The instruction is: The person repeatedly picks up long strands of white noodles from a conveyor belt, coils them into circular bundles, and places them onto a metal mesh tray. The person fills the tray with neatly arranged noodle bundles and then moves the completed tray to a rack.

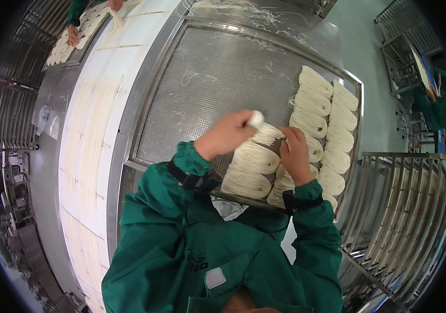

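Over the near part of a steel mesh tray [223, 31], my left hand [227, 134] is closed around one end of a bundle of pale noodles [268, 134], which bulges white past the thumb. The bundle spreads rightward and down to my right hand [297, 156], whose curled fingertips touch or pinch its other end; exactly what they grip is partly hidden. Just below lie folded noodle bundles [249, 180] in a short row. Two longer rows of folded noodle bundles [337, 141] fill the tray's right side, overlapping one another, some hidden behind my right hand and forearm.
A white conveyor belt [79, 172] with long noodle strands runs along the left. Across it, a co-worker's hands [73, 36] are at another filled tray [58, 52]. On the right stands a metal rack [395, 208]; beyond it is another person in green [439, 104]. Noodle scraps [243, 8] litter the far steel surface.
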The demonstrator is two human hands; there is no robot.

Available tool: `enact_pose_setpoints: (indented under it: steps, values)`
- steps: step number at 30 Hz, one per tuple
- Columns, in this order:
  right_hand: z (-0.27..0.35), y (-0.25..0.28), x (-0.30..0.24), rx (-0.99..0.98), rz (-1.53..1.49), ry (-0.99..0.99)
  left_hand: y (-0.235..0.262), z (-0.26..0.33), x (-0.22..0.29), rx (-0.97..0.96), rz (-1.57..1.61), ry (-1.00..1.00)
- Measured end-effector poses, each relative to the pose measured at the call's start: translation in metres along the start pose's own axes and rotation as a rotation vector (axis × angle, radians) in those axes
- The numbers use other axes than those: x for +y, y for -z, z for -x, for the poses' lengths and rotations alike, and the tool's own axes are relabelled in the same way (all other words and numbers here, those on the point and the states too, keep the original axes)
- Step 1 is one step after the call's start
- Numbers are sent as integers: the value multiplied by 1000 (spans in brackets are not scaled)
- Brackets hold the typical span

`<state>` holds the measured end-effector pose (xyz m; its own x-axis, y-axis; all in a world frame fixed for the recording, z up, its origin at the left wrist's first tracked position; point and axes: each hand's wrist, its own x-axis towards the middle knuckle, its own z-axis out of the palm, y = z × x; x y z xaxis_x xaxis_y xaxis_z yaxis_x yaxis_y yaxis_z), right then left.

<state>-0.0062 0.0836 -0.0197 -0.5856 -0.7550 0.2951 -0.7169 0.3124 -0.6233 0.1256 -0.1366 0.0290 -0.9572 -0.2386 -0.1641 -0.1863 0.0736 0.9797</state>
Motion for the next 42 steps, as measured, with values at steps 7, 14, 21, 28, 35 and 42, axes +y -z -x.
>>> enact_pose_setpoints:
  steps: [7,14,21,28,35,42]
  values:
    - [4,-1,-2,149,-127,68,-43,-41,-25,-227,-234,-45]
    - [-6,-13,19,-83,190,177,-26,-45,-76,321,-906,-289]
    - [1,6,24,29,39,75,102,-29,-83,680,-656,-168]
    - [5,31,26,45,65,11,373,-25,-88,1268,-1101,475]
    - [-17,33,17,56,64,-71,435,-103,-106,1045,-1038,673]
    - [-91,16,-8,19,-143,-47,352,-153,-65,649,-340,48]
